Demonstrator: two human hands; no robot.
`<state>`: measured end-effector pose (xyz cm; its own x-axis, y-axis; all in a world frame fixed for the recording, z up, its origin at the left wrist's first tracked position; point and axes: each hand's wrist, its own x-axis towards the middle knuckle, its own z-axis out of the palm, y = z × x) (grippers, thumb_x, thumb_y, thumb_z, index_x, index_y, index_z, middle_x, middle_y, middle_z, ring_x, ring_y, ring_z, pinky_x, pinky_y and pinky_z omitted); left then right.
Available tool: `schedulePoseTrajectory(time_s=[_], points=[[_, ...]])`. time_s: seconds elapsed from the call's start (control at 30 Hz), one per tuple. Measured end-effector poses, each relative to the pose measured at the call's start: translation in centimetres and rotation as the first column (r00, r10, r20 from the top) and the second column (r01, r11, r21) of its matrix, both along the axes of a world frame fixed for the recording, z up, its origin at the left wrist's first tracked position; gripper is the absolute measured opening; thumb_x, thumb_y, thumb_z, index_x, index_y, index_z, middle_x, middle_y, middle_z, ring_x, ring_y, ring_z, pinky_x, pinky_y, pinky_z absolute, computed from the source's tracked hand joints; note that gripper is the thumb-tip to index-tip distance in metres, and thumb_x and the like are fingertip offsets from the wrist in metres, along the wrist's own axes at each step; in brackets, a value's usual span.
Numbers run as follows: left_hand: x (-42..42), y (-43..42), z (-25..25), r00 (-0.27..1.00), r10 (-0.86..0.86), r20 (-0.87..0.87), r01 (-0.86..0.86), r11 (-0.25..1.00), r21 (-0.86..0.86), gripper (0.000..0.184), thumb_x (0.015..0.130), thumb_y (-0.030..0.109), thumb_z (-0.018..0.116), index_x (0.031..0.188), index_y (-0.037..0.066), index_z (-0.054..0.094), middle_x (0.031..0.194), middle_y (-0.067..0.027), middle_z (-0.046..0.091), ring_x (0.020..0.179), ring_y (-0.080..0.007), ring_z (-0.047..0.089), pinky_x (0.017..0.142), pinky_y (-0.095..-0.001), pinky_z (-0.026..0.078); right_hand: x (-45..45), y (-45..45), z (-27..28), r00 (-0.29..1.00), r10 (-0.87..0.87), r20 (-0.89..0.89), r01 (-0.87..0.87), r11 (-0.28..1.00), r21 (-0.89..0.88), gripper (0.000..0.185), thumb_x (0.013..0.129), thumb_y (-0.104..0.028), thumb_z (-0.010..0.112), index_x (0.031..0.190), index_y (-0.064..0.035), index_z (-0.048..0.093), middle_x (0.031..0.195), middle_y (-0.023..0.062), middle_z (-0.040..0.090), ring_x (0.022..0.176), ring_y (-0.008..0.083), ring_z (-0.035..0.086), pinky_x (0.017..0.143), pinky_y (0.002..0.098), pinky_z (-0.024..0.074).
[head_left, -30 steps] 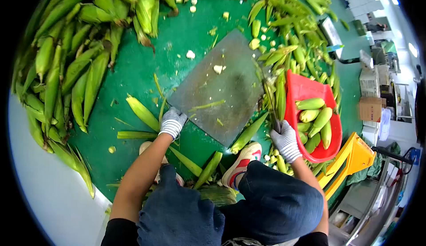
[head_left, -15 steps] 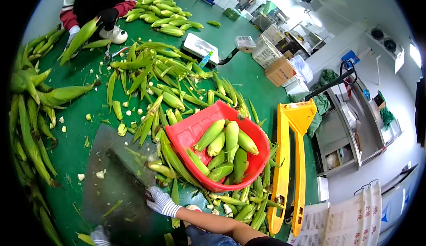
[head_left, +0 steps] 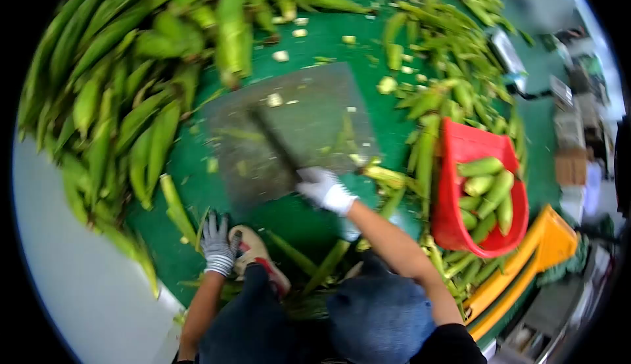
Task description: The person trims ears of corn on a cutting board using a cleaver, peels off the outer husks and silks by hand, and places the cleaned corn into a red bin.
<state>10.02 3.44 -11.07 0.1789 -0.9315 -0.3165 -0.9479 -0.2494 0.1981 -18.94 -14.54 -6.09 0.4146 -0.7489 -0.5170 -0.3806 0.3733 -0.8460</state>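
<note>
My right hand (head_left: 319, 185), in a pale glove with a striped cuff, is closed round the near end of a long dark knife (head_left: 271, 137). The blade is blurred and points up and left above a grey translucent mat (head_left: 243, 173) on the floor. My left hand (head_left: 218, 240), in a grey glove, is empty with fingers apart, low beside my shoe (head_left: 253, 249). A corn husk (head_left: 176, 207) lies just above it. At the mat's right edge is a partly stripped ear of corn (head_left: 386, 177).
Unhusked corn (head_left: 131, 94) is heaped at the left against a pale wall (head_left: 72, 246). At the right, a red scoop-shaped basket (head_left: 453, 193) holds several ears of corn. Behind it stands a yellow pallet jack (head_left: 555, 236). Husks (head_left: 453, 94) and cut stubs litter the green floor.
My view has swung down and left, so the mat and corn heap are now central and left. My left hand now shows fully, fingers spread. The knife stays in my right hand.
</note>
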Motion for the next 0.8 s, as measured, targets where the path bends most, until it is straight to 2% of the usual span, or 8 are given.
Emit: schedulePoseTrajectory(time_s=[0.07,0.1,0.2,0.23,0.37,0.47,0.57,0.8], points=[[4.0,9.0,-0.7,0.985,0.165,0.042,-0.169,0.975,0.147,0.067,0.082,0.043,0.058,0.14,0.018,0.035,0.15,-0.0143,0.02,0.132,-0.0408,0.027,0.101,-0.0594,0.03,-1.2,1.4,1.1,0.989,-0.104,-0.101,0.115,0.988,0.107,0.052,0.084,-0.021,0.062,0.127,0.0034,0.048,0.115,0.018,0.059,0.102,0.0247,0.057,0.09,0.035,0.0456],[5.8,11.7,1.0,0.957,0.282,0.069,-0.29,0.924,0.247,0.069,0.082,0.042,0.058,0.142,0.018,0.032,0.151,-0.0155,0.019,0.132,-0.0408,0.027,0.101,-0.0593,0.031,-2.1,2.1,-1.8,0.962,-0.205,-0.183,0.162,0.961,-0.226,0.048,0.085,-0.025,0.061,0.122,0.0036,0.052,0.107,0.0159,0.061,0.089,0.0211,0.06,0.081,0.0327,0.0487],[7.7,21.3,5.3,0.889,0.417,0.191,-0.456,0.758,0.466,0.078,0.08,0.04,0.06,0.145,0.017,0.024,0.149,-0.0229,0.018,0.129,-0.0442,0.032,0.104,-0.0494,0.033,-10.7,0.3,-0.2,0.88,-0.459,-0.124,0.451,0.888,-0.092,0.039,0.084,-0.024,0.064,0.116,-0.0026,0.058,0.091,0.0093,0.064,0.081,0.0172,0.059,0.074,0.0285,0.0471],[9.0,23.8,4.3,0.919,0.359,0.162,-0.391,0.782,0.486,0.072,0.081,0.043,0.056,0.142,0.014,0.031,0.146,-0.0223,0.028,0.126,-0.0413,0.038,0.105,-0.045,0.034,-12.8,1.4,-0.9,0.71,-0.702,-0.065,0.697,0.712,-0.08,0.035,0.082,-0.018,0.065,0.111,0.0004,0.058,0.079,0.0038,0.059,0.062,0.0114,0.053,0.054,0.0268,0.0437],[11.4,16.1,11.6,0.95,0.301,-0.079,-0.174,0.723,0.668,0.052,0.083,0.048,0.049,0.122,0.014,0.057,0.122,-0.0169,0.057,0.112,-0.0335,0.054,0.096,-0.0433,0.042,-24.7,4.7,-2.7,0.677,-0.727,-0.115,0.574,0.62,-0.535,0.033,0.08,-0.017,0.064,0.106,0.0015,0.058,0.088,0.0061,0.064,0.077,0.0174,0.056,0.073,0.03,0.0464],[15.1,6.0,14.1,0.96,0.265,-0.084,-0.269,0.962,-0.04,0.039,0.082,0.038,0.055,0.109,0.011,0.058,0.104,-0.0196,0.059,0.095,-0.037,0.058,0.085,-0.0451,0.046,-25.8,8.8,0.5,0.684,-0.685,-0.25,0.442,0.662,-0.605,0.025,0.078,-0.011,0.062,0.1,0.0019,0.059,0.088,0.005,0.063,0.076,0.0147,0.055,0.071,0.0288,0.0455],[22.9,-5.6,14.0,0.907,0.376,0.191,-0.243,0.837,-0.49,0.061,0.077,0.025,0.063,0.132,0.01,0.04,0.134,-0.0162,0.04,0.121,-0.0365,0.04,0.096,-0.0494,0.039,-22.4,10.6,3.8,0.772,-0.613,-0.17,0.462,0.724,-0.512,0.02,0.076,-0.006,0.06,0.094,0.0015,0.061,0.076,0.0006,0.06,0.067,0.0107,0.052,0.062,0.0255,0.044],[32.7,-12.8,17.4,0.75,0.619,0.233,-0.615,0.783,-0.098,0.075,0.066,0.029,0.075,0.129,0.004,0.042,0.13,-0.0175,0.048,0.119,-0.0344,0.047,0.098,-0.0438,0.04,-15.6,11.5,7.9,0.835,-0.496,-0.239,0.426,0.857,-0.29,0.013,0.072,0.004,0.059,0.083,-0.0018,0.055,0.07,0.001,0.053,0.061,0.0099,0.047,0.055,0.0254,0.0387]])
